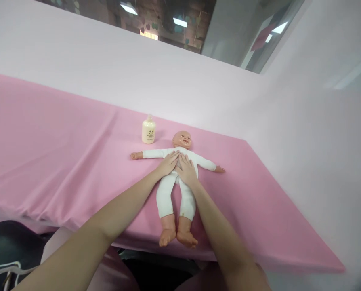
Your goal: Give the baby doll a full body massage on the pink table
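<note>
A baby doll (164, 194) with a white cloth body lies on its back, head away from me and arms spread wide. My left hand (169, 162) rests flat on its chest, fingers stretched out. Beside it, my right hand (185, 167) lies flat on the doll's chest and belly, fingers extended too. The two hands are side by side, with their fingertips close together. Behind the doll's outstretched arm on the left stands a cream-coloured bottle (148, 131) with a pump-like top and dark print; neither hand touches it.
Pink cloth (77, 161) with some wrinkles covers the table. A white wall (108, 68) runs along the back, with a window (168, 24) above. Another pale wall (320, 141) rises at the right. A black seat (11, 246) and a white cable (7, 266) show at lower left.
</note>
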A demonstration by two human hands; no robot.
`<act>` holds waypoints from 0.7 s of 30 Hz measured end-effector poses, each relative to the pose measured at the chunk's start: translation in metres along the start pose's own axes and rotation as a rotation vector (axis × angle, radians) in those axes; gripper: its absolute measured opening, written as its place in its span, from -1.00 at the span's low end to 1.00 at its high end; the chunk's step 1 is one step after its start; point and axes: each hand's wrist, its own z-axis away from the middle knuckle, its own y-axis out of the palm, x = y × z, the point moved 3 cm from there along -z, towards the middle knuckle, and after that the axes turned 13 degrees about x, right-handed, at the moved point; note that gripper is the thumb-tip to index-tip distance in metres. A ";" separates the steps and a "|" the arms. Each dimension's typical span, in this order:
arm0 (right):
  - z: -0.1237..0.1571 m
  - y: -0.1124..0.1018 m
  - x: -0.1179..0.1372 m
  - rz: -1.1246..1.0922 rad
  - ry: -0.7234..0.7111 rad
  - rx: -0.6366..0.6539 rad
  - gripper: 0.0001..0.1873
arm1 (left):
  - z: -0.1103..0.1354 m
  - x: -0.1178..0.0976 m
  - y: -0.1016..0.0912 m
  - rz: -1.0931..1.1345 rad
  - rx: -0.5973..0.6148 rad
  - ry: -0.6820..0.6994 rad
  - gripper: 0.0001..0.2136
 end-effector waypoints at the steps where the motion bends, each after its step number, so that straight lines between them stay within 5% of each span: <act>1: -0.004 -0.004 -0.003 0.005 0.025 0.007 -0.20 | -0.001 0.001 -0.002 0.014 -0.001 0.011 -0.43; 13: -0.032 -0.024 -0.053 -0.009 0.236 -0.067 -0.20 | 0.010 0.008 -0.018 -0.022 -0.079 -0.192 -0.46; 21: -0.005 -0.041 -0.104 0.086 0.357 -0.037 -0.26 | 0.025 0.014 -0.033 -0.143 -0.169 -0.369 -0.49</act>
